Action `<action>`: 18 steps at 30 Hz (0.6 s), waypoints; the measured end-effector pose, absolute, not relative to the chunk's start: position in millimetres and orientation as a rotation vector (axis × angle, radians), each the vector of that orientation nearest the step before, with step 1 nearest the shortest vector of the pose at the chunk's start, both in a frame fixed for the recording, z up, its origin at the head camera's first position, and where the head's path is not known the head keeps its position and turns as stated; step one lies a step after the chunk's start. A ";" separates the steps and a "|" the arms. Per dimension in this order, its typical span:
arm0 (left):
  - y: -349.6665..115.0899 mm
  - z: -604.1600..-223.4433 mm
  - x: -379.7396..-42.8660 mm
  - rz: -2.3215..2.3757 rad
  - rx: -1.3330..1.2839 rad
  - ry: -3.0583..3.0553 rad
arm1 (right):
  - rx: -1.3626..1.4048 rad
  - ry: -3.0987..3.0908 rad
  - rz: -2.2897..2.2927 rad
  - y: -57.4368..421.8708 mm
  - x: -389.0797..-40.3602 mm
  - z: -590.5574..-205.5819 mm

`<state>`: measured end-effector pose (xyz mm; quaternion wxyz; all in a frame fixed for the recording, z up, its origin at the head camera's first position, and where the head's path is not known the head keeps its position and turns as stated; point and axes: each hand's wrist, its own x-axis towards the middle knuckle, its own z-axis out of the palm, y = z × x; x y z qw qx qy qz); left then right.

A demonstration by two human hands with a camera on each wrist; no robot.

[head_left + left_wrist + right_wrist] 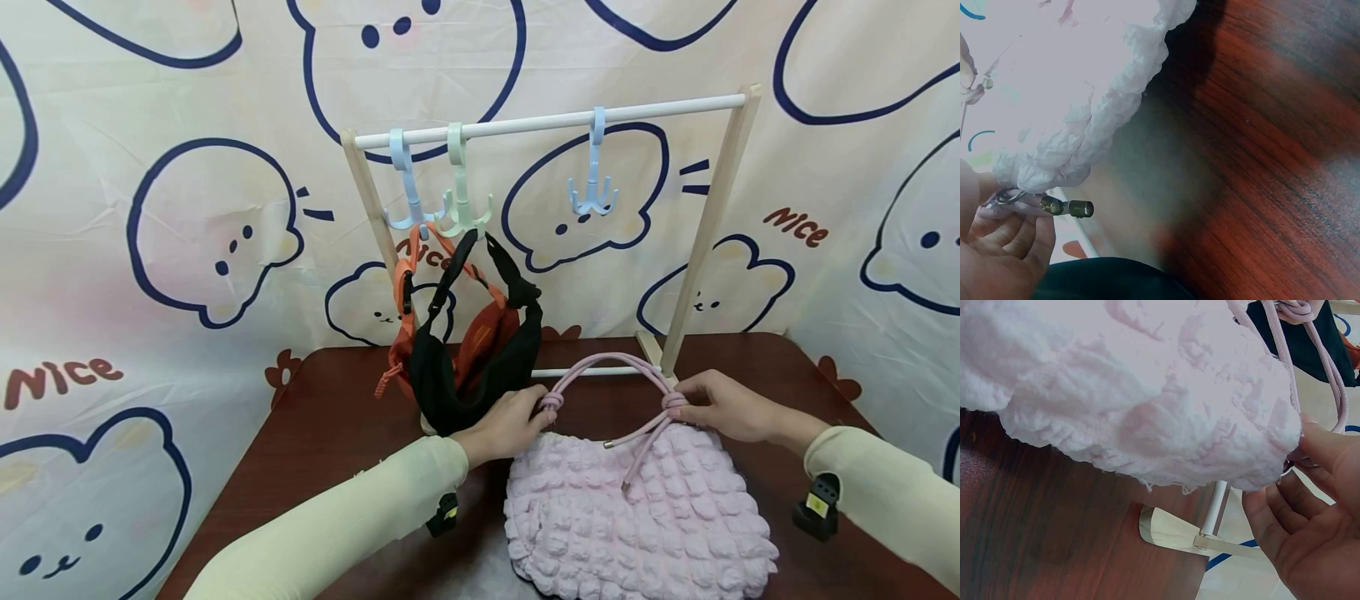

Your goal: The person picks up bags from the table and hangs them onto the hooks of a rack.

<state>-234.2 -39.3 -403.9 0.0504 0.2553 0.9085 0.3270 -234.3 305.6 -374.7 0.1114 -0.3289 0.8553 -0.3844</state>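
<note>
A pink puffy quilted handbag [637, 517] hangs upright at the front of the table, between both hands. Its corded handle [611, 358] arches up, with a knot at each end and metal-tipped cord ends dangling. My left hand [506, 423] pinches the handle's left knot; in the left wrist view, fingers curl around the cord beside metal tips [1075, 208]. My right hand [723, 406] pinches the right knot. In the right wrist view its thumb and fingers grip the bag's upper corner near a metal ring [1288, 467].
Behind stands a rack with a white rod [525, 125] and wooden posts. Blue hooks [592, 179] and a green hook [461, 192] hang from it. A black bag [457, 392] and an orange bag [401, 333] hang at the left, close to my left hand. The table [300, 467] is dark wood.
</note>
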 end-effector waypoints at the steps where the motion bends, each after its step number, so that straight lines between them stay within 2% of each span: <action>1: -39.1 -403.5 -234.4 0.999 0.779 2.766 | -0.966 2.512 -1.129 305.8 -234.6 -374.5; 18: -37.1 -395.4 -233.3 1.054 0.778 2.781 | -0.922 2.586 -1.111 303.6 -234.5 -366.8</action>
